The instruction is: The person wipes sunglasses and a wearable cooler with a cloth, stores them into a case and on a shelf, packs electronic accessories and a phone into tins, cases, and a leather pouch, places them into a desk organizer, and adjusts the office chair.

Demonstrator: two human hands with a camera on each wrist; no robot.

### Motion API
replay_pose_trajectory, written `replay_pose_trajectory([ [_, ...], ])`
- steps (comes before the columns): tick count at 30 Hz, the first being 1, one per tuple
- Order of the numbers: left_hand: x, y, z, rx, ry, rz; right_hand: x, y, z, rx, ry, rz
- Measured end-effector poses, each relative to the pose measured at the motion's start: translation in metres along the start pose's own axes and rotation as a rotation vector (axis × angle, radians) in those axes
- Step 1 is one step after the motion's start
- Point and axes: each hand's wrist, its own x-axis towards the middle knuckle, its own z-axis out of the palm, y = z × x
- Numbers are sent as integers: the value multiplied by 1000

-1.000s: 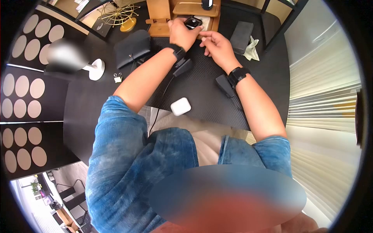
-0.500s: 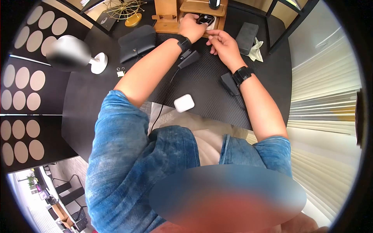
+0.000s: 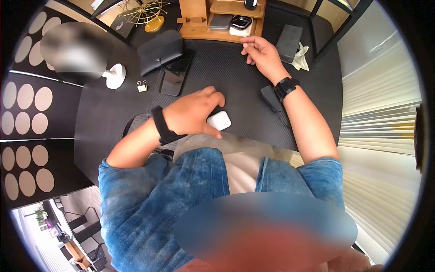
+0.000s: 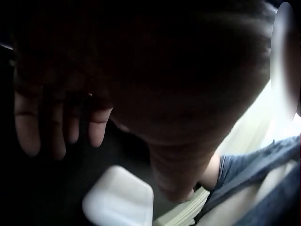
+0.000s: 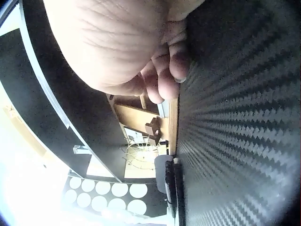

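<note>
My left hand (image 3: 192,111) hovers by a small white earbuds case (image 3: 219,120) near the desk's front edge. Its thumb and fingers are spread on either side of the case, with a gap showing in the left wrist view, where the case (image 4: 120,197) lies below the palm. My right hand (image 3: 265,56) rests on the desk with fingers loosely bent and nothing in them, its fingertips close to the front edge of a wooden organizer (image 3: 226,37). In the organizer, a black smartwatch (image 3: 241,21) sits on a white square box (image 3: 240,31).
A dark phone (image 3: 173,79) lies beside a black pouch (image 3: 161,52) on the left. Close by are a binder clip (image 3: 142,86) and a white lamp base (image 3: 116,76). On the right are a dark grey case (image 3: 290,43) and a pale cloth (image 3: 300,59). A gold wheel ornament (image 3: 155,23) stands behind.
My left hand has left the smartwatch in the organizer and come back toward my body to the earbuds case, uncovering the phone. The right hand has stayed almost still.
</note>
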Motion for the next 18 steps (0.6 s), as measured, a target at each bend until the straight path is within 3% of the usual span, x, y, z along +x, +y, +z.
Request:
replay_pose_trajectory([
  [4,11,-12,11,-65,12,42,-1,-3,1,-20,-3,10],
  [6,20,-21,10,-130,160,141,-2,-3,0,-19,-3,17],
  [8,38,-34,6,-204,256,99,-2,-3,0,2,-6,16],
  [11,65,-49,4,-663,318,-99,-3,-9,-1,43,-21,27],
  [12,76,-52,3,-708,347,-60,-3,-10,-2,40,-16,29],
  [14,99,-55,8,-731,510,-116,-3,-11,0,72,-6,-15],
  [18,140,-61,14,-677,586,-13,-3,-12,-2,57,28,26],
])
